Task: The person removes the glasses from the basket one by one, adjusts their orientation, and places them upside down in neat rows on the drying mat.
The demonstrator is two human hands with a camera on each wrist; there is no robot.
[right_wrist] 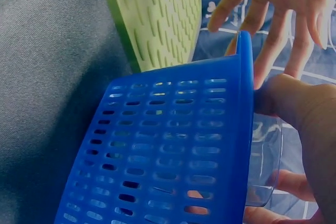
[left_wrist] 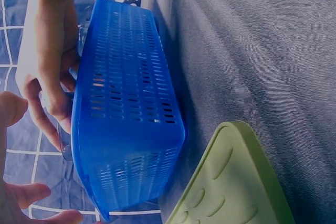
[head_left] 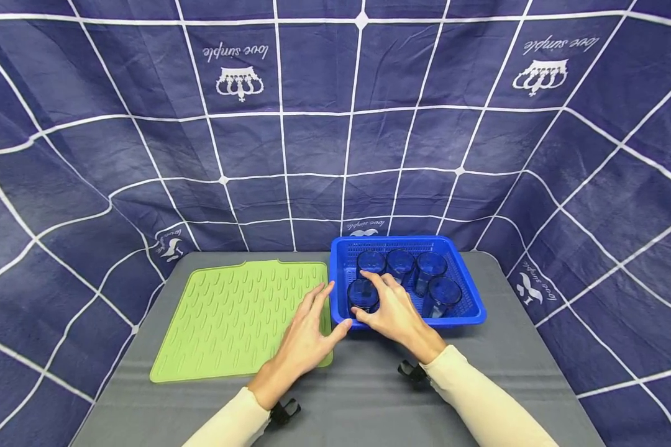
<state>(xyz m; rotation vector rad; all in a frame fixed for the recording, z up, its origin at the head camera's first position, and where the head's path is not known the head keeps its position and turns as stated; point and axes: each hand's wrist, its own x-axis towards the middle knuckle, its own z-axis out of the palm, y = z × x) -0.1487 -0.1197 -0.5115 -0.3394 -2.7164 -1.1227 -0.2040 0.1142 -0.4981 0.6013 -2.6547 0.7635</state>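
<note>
Inside the blue plastic basket [head_left: 475,310] stand several clear drinking glasses. My right hand [head_left: 394,313] reaches over the near rim and holds the front-left glass [head_left: 365,299], thumb on the near side and fingers on the far side. In the right wrist view, this glass [right_wrist: 265,156] rises above the basket rim between thumb and fingers. My left hand [head_left: 307,332] hovers by the basket's left edge, fingers spread and holding nothing. Below it lies a light green ribbed mat [head_left: 240,316].
Other glasses in the basket include one at the front right [head_left: 443,295] and a back row with a glass [head_left: 432,264] at its right end. Basket and mat lie side by side on a grey cloth-covered table [head_left: 369,397]. A blue checked curtain [head_left: 313,143] hangs behind and at both sides.
</note>
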